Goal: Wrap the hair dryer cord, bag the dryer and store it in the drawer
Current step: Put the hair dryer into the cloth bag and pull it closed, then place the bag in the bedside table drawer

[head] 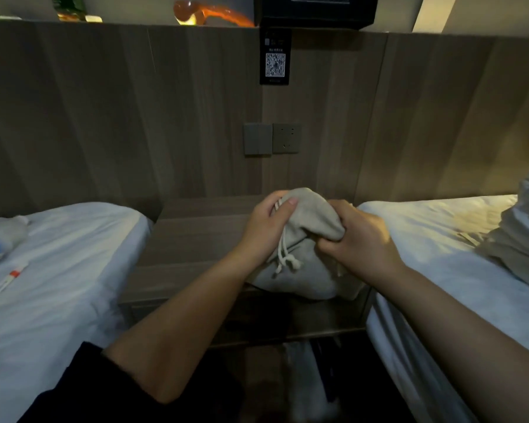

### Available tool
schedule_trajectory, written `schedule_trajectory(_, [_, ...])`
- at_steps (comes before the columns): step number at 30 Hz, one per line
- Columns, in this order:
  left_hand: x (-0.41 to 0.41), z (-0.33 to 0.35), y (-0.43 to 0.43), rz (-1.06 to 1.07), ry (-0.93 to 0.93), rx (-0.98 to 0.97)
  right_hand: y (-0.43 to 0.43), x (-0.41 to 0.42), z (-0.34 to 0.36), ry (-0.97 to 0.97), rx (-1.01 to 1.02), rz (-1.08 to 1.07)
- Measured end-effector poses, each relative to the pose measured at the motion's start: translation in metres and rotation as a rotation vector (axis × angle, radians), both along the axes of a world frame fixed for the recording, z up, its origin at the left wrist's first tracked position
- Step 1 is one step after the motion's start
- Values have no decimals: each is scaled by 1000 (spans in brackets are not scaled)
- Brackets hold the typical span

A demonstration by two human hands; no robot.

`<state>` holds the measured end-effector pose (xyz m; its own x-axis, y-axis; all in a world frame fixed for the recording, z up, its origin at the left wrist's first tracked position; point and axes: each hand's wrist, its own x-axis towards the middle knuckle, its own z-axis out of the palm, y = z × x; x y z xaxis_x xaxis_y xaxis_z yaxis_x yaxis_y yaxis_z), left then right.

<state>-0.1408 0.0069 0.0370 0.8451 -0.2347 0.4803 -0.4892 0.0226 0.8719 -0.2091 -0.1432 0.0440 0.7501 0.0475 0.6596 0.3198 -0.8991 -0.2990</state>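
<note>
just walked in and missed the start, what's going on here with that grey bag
A person is standing between two beds at a wooden nightstand, holding a grey drawstring bag with both hands. The left hand grips the gathered mouth where the white drawstrings hang down; the right hand clutches the fabric on the other side. The bag looks full, but its contents are hidden. It rests at the nightstand's front edge, not yet put away.

Left hand (264, 227) curled in a closed grip, right hand (359, 239) fisted alongside, forearms bare
</note>
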Motion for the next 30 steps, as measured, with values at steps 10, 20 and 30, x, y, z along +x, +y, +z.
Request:
schedule_trajectory(10, [-56, -75, 4, -113, 244, 103, -11, -65, -58, 77, -47, -25])
schedule_trajectory(20, [-53, -163, 62, 122, 138, 1127, -22, -75, -113, 239, -72, -103])
schedule_trajectory(30, [-70, -156, 74, 305, -411, 1023, -25, -83, -108, 230, -11, -86])
